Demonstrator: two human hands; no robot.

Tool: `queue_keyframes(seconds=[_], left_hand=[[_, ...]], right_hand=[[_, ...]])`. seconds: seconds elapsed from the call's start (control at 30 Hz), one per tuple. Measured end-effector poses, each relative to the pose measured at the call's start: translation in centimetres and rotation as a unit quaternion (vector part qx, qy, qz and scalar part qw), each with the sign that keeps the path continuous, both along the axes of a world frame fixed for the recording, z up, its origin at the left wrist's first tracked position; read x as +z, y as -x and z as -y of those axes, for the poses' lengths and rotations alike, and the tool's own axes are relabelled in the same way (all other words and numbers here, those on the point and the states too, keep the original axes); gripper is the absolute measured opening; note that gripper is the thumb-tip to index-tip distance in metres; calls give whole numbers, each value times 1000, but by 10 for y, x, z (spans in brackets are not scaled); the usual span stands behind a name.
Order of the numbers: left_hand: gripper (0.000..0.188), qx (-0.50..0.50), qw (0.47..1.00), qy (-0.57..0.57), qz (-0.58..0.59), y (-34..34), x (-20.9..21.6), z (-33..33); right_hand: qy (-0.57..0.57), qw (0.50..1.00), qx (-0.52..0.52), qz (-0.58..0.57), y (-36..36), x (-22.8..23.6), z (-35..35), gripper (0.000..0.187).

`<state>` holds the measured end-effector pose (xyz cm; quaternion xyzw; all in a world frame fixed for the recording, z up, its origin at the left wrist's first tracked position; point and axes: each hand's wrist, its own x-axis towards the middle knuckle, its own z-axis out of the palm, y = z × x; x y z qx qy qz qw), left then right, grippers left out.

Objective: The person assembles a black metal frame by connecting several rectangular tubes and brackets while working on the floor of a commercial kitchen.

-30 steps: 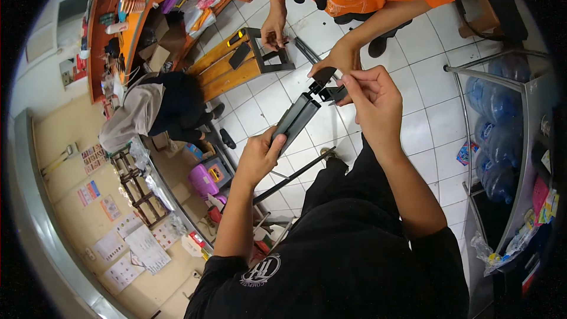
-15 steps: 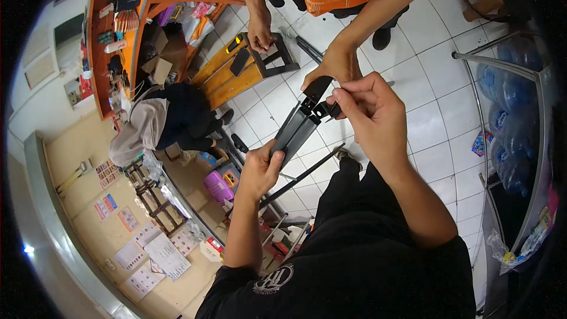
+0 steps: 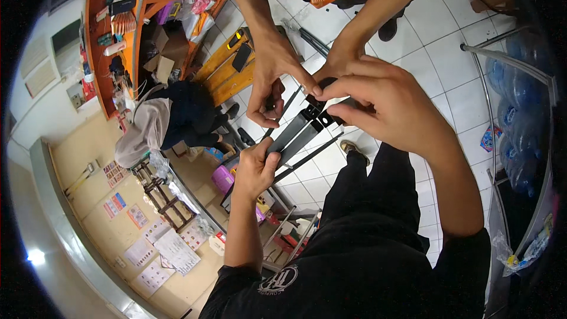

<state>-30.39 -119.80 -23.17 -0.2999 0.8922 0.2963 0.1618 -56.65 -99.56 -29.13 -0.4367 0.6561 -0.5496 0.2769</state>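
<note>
Two dark grey metal bars [image 3: 299, 140] lie side by side in front of me, tilted up toward a co-worker. My left hand [image 3: 255, 170] is closed around their lower end, thumb on top. At the upper end sits a black bracket [image 3: 313, 113] with holes. My right hand [image 3: 387, 103] is bent over that joint, its thumb and fingers pinching a black piece [image 3: 344, 108] mostly hidden by them. The co-worker's one hand [image 3: 274, 74] reaches to the joint with a finger extended; their other hand [image 3: 341, 59] is behind my fingers.
A wooden bench [image 3: 223, 66] holds a phone [image 3: 241, 57] and a yellow-black tool. An orange shelf [image 3: 142, 29] is at the far left, near a bent-over person [image 3: 183, 115]. Blue water jugs [image 3: 515, 121] fill a metal rack on the right. Black rods [image 3: 313, 41] lie on the tiled floor.
The co-worker's hand has come from the bench to the joint. My right hand has shifted slightly, its back turned more upward. My left hand keeps its hold on the bars.
</note>
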Motion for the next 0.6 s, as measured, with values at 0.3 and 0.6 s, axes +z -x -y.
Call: queue_keyframes(seconds=[0.3, 0.6], left_hand=[[56, -3, 1000, 4, 4, 5, 2, -6], [49, -8, 999, 32, 17, 9, 0, -10]], right_hand=[[42, 999, -21, -11, 1, -17, 11, 18], [31, 998, -41, 23, 2, -15, 8, 16]])
